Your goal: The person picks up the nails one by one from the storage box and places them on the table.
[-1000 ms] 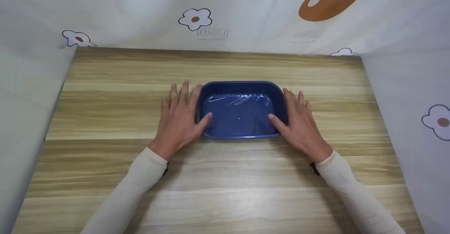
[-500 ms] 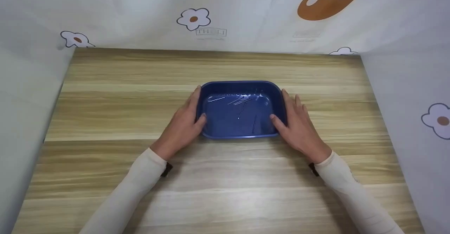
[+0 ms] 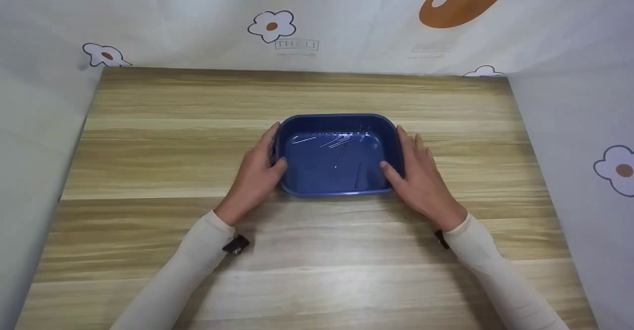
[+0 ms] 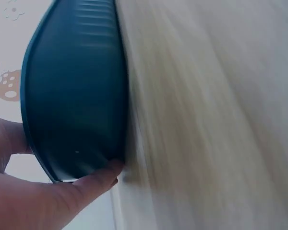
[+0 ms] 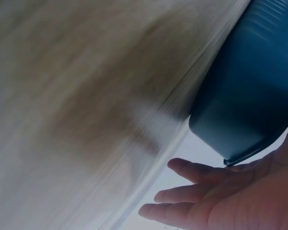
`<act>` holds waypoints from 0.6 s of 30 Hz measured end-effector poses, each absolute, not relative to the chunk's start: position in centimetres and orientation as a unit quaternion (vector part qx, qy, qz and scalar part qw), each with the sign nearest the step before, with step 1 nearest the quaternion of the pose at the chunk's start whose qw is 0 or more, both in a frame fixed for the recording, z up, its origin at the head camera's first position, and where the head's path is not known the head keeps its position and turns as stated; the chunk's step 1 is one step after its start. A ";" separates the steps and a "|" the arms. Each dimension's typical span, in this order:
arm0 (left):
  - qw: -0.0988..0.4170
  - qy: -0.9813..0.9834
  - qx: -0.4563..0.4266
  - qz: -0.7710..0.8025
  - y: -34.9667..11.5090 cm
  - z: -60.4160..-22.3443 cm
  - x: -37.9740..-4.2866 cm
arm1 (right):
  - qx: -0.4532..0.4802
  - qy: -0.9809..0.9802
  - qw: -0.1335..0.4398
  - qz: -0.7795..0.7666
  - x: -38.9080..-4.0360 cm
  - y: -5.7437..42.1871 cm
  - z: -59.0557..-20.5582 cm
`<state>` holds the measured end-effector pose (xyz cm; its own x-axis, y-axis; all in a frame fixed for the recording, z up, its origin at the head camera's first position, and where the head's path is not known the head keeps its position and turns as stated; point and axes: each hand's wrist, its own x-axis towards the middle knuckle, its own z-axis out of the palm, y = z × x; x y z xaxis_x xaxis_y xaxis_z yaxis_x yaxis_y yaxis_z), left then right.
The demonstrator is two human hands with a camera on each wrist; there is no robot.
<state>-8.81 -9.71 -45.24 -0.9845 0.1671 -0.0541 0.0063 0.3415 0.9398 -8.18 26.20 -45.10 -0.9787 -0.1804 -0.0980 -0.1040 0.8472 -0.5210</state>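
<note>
A blue rectangular plastic tub (image 3: 322,174) with rounded corners stands on the wooden table between both hands. Several thin straight needle-like lines (image 3: 357,175) show on its floor; whether they are loose pieces or marks is unclear. My left hand (image 3: 253,174) grips its left end, thumb over the rim, fingers outside against the wall. At the right end, my right hand (image 3: 423,181) holds the rim between thumb and index finger, while its other fingers extend outward, apart from the wall in the right wrist view. The tub's outer wall (image 4: 77,96) fills much of the left wrist view.
The wood-grain table (image 3: 317,270) reaches back to a pale hanging sheet (image 3: 346,18) printed with flowers. More sheet hangs along the left and right sides. Dark straps (image 3: 237,244) sit at the cuffs of the light sleeves.
My left hand has gone from spread fingers beside the tub to a closer grip on its end. The tub has shifted very slightly left. My right hand is nearly still.
</note>
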 end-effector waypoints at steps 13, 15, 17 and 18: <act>0.076 0.760 0.015 0.646 -9.6 -45.4 -8.8 | -0.202 0.930 -0.131 -0.279 -8.3 25.1 -44.5; 0.077 0.756 0.013 0.649 -9.7 -45.4 -8.8 | -0.251 0.914 -0.159 -0.275 -8.4 24.9 -44.4; 0.077 0.754 0.011 0.653 -9.6 -45.5 -8.8 | -0.296 0.901 -0.164 -0.272 -8.6 24.7 -44.2; 0.075 0.753 0.011 0.654 -9.6 -45.5 -8.8 | -0.314 0.898 -0.156 -0.267 -8.7 24.6 -44.2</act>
